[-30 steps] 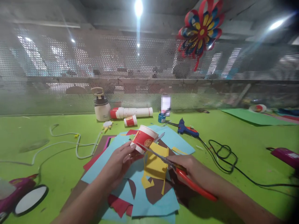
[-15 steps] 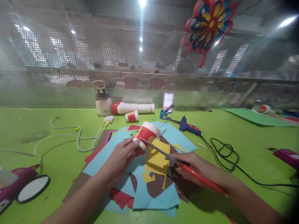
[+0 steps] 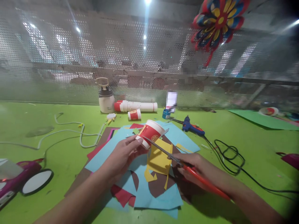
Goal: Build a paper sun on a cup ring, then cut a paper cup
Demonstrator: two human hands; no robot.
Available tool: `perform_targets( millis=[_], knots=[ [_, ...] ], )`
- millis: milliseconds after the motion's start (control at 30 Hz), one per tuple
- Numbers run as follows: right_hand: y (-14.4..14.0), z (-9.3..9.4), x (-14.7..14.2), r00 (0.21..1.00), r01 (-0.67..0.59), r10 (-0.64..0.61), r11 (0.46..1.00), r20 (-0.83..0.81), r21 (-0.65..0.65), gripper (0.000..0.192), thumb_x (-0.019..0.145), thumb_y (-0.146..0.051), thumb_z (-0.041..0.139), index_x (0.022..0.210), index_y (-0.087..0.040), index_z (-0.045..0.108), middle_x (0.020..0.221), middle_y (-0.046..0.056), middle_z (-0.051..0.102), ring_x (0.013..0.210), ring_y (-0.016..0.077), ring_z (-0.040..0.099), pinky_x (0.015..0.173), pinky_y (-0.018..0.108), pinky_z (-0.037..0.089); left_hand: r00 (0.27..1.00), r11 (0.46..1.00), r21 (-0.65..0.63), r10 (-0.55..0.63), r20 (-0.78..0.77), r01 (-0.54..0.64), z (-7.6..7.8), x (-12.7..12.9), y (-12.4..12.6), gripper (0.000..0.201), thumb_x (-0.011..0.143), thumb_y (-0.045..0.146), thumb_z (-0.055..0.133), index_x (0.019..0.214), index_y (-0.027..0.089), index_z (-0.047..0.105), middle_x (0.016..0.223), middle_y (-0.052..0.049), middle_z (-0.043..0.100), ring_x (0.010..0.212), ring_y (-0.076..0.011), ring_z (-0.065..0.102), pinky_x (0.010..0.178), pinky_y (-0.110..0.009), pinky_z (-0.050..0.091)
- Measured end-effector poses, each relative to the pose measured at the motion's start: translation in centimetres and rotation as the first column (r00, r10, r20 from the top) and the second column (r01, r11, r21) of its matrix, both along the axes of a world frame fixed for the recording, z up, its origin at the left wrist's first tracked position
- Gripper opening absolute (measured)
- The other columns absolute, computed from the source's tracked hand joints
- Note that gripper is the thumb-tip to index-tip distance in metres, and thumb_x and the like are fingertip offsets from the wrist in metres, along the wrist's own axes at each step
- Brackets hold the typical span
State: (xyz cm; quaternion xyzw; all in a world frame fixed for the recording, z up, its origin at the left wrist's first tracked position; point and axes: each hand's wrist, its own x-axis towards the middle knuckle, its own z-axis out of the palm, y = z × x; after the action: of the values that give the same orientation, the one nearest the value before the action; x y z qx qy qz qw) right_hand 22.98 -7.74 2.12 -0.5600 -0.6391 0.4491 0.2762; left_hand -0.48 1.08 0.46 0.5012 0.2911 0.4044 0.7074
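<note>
Over the near middle of the green table (image 3: pixel 233 137), above a loose pile of coloured paper sheets (image 3: pixel 161 194), the left hand (image 3: pixel 123 154) is gripping a red paper cup (image 3: pixel 150 133) by its base, tilting the rim up and away. The right hand (image 3: pixel 195 166) is closing around the red handles of a pair of scissors (image 3: pixel 177 161), the blades standing parted across the cup's side. Lying farther off: a blue glue gun (image 3: pixel 191 127) to the right, a white jug (image 3: pixel 105 100) and a stack of cups (image 3: pixel 135 106) by the far mesh wall.
</note>
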Motion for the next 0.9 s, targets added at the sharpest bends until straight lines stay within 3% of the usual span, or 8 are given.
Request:
perform_targets(
  millis=[133,333,567,900],
  knots=[
    [0.05,0.11,0.02,0.998,-0.047,0.046,0.998,-0.035,-0.037,0.028,0.093,-0.040,0.047,0.087,-0.019,0.065,0.078,0.001,0.060,0.068,0.0157,0.053,0.062,0.026,0.041,1.000,1.000,-0.005,0.014,-0.012,-0.014,-0.02,0.01,0.14,0.025,0.085,0.036,0.061,0.095,0.016,0.073,0.103,-0.010,0.070,0.098,-0.0218,0.060,0.088,-0.032,0.048],
    [0.03,0.71,-0.49,0.997,-0.028,0.030,0.999,0.073,-0.024,0.023,0.093,-0.035,0.049,0.082,-0.019,0.062,0.073,0.000,0.058,0.066,0.0151,0.050,0.060,0.025,0.038,0.999,0.999,-0.002,0.034,-0.016,-0.034,0.01,0.09,0.04,0.025,0.084,0.036,0.062,0.095,0.017,0.074,0.108,-0.011,0.070,0.099,-0.0226,0.061,0.088,-0.033,0.048],
    [-0.07,0.70,-0.27,0.969,-0.141,0.102,0.976,0.226,0.167,0.019,0.093,-0.024,0.046,0.089,-0.021,0.064,0.083,-0.002,0.062,0.073,0.0152,0.054,0.063,0.024,0.039,0.999,1.000,-0.008,0.024,-0.027,-0.024,0.09,-0.11,0.15,0.028,0.082,0.037,0.066,0.098,0.016,0.074,0.110,-0.013,0.070,0.100,-0.0243,0.062,0.090,-0.035,0.047],
    [0.07,0.57,-0.24,0.960,-0.185,0.131,0.960,0.247,0.210,0.023,0.094,-0.021,0.044,0.100,-0.023,0.066,0.088,-0.001,0.064,0.077,0.0158,0.055,0.071,0.024,0.039,0.999,1.000,-0.013,0.022,-0.047,-0.023,0.30,-0.31,0.10,0.025,0.081,0.035,0.066,0.096,0.016,0.075,0.110,-0.013,0.071,0.104,-0.0267,0.062,0.092,-0.037,0.047]
  ],
)
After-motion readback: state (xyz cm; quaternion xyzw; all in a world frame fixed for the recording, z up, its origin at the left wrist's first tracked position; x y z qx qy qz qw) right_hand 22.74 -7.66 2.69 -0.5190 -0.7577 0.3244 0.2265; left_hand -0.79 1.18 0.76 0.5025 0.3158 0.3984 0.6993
